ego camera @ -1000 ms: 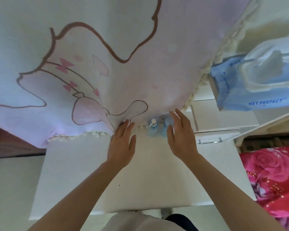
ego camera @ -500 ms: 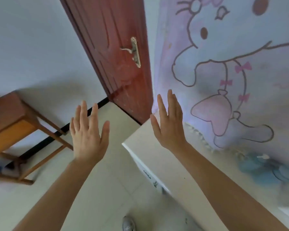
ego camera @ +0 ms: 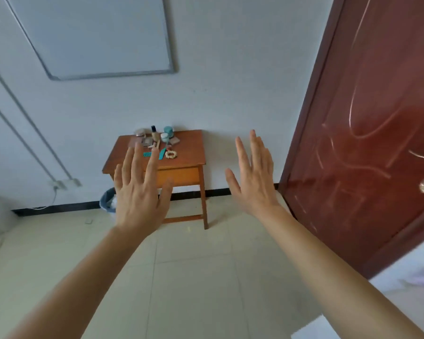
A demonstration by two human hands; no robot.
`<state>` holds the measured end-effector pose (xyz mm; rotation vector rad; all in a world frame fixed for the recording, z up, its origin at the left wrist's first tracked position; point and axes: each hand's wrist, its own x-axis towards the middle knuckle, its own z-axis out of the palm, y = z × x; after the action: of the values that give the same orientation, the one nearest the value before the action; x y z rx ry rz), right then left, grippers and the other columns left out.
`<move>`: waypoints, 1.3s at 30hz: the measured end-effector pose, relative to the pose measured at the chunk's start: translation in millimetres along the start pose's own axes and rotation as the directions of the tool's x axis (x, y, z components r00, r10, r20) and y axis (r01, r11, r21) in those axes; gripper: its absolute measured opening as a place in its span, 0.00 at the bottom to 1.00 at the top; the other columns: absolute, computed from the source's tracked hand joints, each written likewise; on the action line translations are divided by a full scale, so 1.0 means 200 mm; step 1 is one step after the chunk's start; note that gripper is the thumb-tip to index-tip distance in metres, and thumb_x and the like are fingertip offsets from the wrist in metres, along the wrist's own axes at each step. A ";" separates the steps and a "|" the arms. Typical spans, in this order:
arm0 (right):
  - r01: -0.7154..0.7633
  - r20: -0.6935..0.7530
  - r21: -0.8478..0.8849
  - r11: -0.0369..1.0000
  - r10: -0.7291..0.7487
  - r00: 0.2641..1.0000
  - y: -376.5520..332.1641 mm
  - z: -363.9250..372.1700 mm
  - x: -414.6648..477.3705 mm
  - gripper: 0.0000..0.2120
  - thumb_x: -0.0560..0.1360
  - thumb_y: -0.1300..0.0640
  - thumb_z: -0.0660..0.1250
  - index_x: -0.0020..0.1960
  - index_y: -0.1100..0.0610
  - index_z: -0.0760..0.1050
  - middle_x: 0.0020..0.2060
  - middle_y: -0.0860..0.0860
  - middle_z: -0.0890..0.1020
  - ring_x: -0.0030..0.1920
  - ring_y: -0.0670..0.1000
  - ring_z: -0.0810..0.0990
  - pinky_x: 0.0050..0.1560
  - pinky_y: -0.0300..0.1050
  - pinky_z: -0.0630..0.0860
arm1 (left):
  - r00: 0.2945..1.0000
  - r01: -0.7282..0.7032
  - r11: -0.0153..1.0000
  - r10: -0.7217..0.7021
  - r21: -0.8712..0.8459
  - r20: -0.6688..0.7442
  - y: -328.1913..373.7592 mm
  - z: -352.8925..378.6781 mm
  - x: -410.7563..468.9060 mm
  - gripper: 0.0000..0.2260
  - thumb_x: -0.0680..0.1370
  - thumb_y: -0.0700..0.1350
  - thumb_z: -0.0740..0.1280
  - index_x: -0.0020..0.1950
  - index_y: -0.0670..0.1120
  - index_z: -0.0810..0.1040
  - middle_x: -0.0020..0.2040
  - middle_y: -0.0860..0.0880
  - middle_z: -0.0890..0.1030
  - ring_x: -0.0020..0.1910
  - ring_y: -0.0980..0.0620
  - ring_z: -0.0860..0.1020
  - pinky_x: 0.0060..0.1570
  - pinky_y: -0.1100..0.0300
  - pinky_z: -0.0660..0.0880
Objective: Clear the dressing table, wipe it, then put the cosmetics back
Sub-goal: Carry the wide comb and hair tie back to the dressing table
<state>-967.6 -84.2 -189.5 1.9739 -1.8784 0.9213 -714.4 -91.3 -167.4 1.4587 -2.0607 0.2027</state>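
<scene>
1. Left hand [ego camera: 140, 192] and right hand [ego camera: 253, 182] are raised in the air, fingers [ego camera: 153, 162] straight and spread, grasping nothing.
2. The cosmetics [ego camera: 159, 143] sit clustered on the wooden bench [ego camera: 189, 152] against the wall, beyond both hands.
3. A door [ego camera: 365, 143] stands at right.

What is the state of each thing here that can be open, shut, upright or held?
left hand, open, empty
right hand, open, empty
teal jar, upright, lid on
dark-capped bottle, upright, capped
table drawer, shut
door, latch side hidden, cannot tell
</scene>
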 end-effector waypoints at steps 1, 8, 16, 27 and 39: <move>0.014 0.006 0.019 1.000 -0.014 1.000 -0.06 0.07 0.07 0.32 0.82 0.45 0.55 0.80 0.56 0.49 0.79 0.60 0.45 0.79 0.60 0.47 0.76 0.60 0.52 | 1.000 0.018 1.000 -0.018 0.011 0.000 -0.09 0.00 0.05 0.28 0.80 0.57 0.53 0.79 0.50 0.53 0.80 0.43 0.51 0.78 0.42 0.49 0.73 0.38 0.53; 0.060 0.054 0.084 0.995 -0.065 0.996 -0.17 0.50 0.45 0.33 0.82 0.45 0.57 0.80 0.55 0.48 0.79 0.57 0.45 0.79 0.58 0.46 0.76 0.60 0.54 | 0.996 0.089 0.996 -0.089 0.001 0.014 -0.47 0.20 0.40 0.28 0.81 0.59 0.50 0.79 0.52 0.52 0.80 0.43 0.52 0.78 0.44 0.48 0.74 0.40 0.52; 0.008 0.108 0.100 0.995 -0.019 0.994 0.08 1.17 0.99 0.33 0.82 0.46 0.58 0.80 0.55 0.48 0.80 0.56 0.45 0.79 0.56 0.46 0.77 0.59 0.54 | 0.989 0.110 0.993 -0.114 0.048 0.094 -0.75 0.77 0.97 0.28 0.81 0.60 0.50 0.79 0.53 0.50 0.80 0.46 0.49 0.79 0.44 0.46 0.75 0.40 0.50; -0.005 0.225 0.159 0.987 -0.032 0.974 0.16 1.85 1.91 0.31 0.82 0.41 0.51 0.80 0.49 0.45 0.80 0.53 0.44 0.79 0.55 0.46 0.77 0.56 0.52 | 0.963 0.226 0.967 -0.240 0.117 0.125 -1.13 1.14 1.88 0.30 0.79 0.65 0.44 0.79 0.55 0.47 0.80 0.50 0.43 0.79 0.49 0.42 0.75 0.43 0.44; -0.045 0.315 0.036 0.998 0.032 0.949 0.11 2.53 2.42 0.32 0.80 0.40 0.49 0.80 0.50 0.45 0.80 0.54 0.45 0.79 0.55 0.49 0.76 0.57 0.56 | 0.953 0.189 0.979 -0.202 0.078 0.224 -1.86 1.72 2.44 0.29 0.81 0.64 0.46 0.79 0.56 0.43 0.80 0.51 0.39 0.78 0.49 0.40 0.74 0.46 0.41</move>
<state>-875.6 -772.4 -288.5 2.2276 -2.0842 0.6933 -616.6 -782.4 -255.2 1.7821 -2.0849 0.0105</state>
